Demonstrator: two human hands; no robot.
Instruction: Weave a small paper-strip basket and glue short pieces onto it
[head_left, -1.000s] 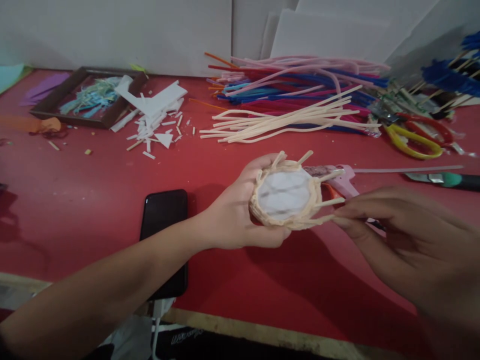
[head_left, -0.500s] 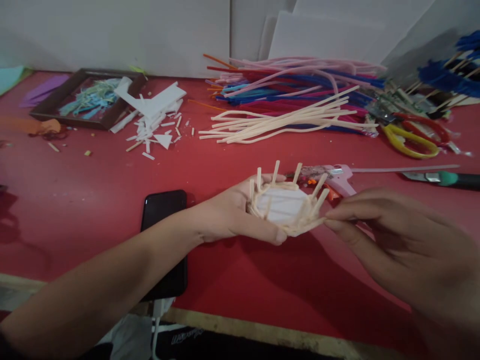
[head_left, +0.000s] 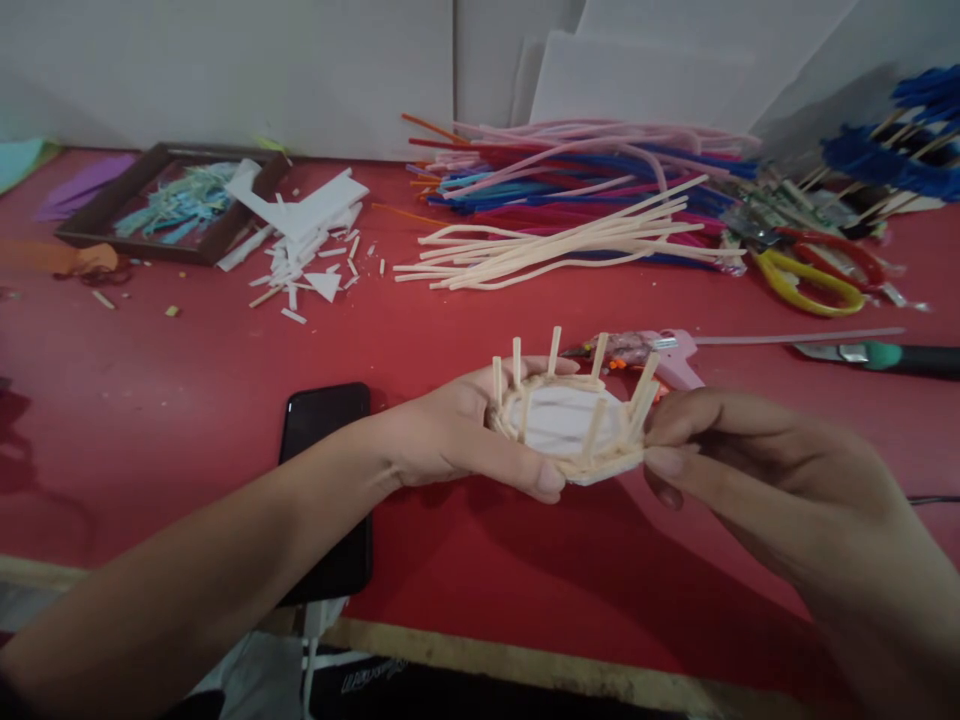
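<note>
A small basket base (head_left: 574,420) has a white bottom, upright wooden sticks round its rim and cream pipe cleaner woven between them. My left hand (head_left: 495,435) grips it from the left, thumb along the near edge and fingers behind. At the right edge, my right hand (head_left: 720,450) pinches the cream pipe cleaner (head_left: 626,457) between thumb and forefinger, close to the rim. Just behind the basket lies a pink glue gun (head_left: 675,352) with a glue stick in its back.
Cream pipe cleaners (head_left: 555,245) lie before a coloured pile (head_left: 600,150). Scissors (head_left: 810,280) and a cutter knife (head_left: 877,355) are at right. White scraps (head_left: 307,230) and a brown frame (head_left: 112,235) sit at left. A phone (head_left: 326,500) lies under my left forearm.
My right hand has drawn in closer to the rim, its fingers more curled round the pipe cleaner. The basket has tilted slightly in my left hand.
</note>
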